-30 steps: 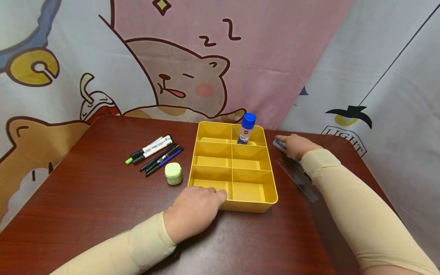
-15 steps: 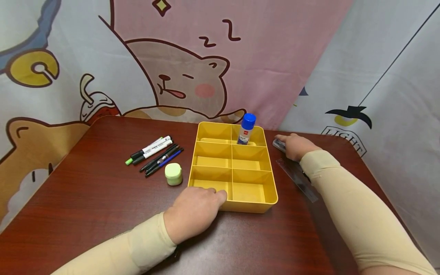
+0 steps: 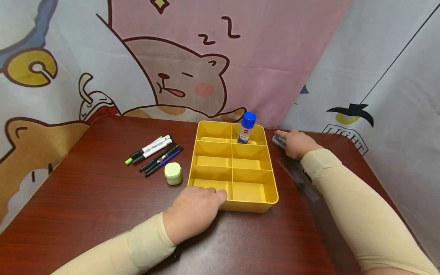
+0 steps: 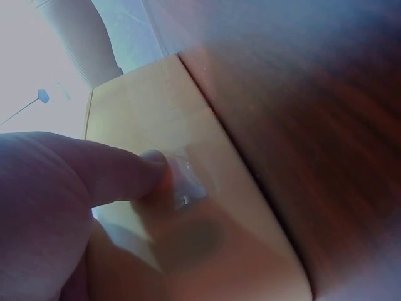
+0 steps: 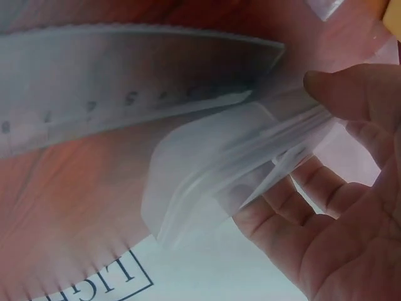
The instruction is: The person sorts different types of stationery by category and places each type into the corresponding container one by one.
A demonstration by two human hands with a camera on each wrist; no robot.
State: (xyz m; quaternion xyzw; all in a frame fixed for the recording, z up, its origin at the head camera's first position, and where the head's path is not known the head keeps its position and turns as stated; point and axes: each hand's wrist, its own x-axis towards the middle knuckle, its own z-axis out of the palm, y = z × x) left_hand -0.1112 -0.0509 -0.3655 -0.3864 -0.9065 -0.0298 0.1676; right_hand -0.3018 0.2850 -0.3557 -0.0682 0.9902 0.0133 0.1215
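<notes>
My left hand [image 3: 194, 214] grips the near wall of a yellow divided organizer box [image 3: 247, 206]. Its thumb [image 4: 125, 172] presses on the outer face in the left wrist view, and its other fingers go over the rim. To the right of the box, my right hand [image 3: 298, 144] holds a long pale grey object shaped like a stapler [image 5: 200, 166], between thumb and fingers. Much of that object is hidden by the hand in the head view. Beside it lies a clear ruler [image 3: 297, 177]. A blue-capped glue stick [image 3: 248, 122] stands in the box's far right compartment.
Left of the box lie white markers [image 3: 152, 149] and several dark and blue pens [image 3: 161, 158]. A small light-green lidded container [image 3: 173, 173] stands near the box's left side. A printed cloth [image 3: 268, 57] hangs behind the brown table [image 3: 113, 198].
My right hand has shifted slightly upward with the grey object in the head view. The left hand keeps its grip on the box, which has not moved.
</notes>
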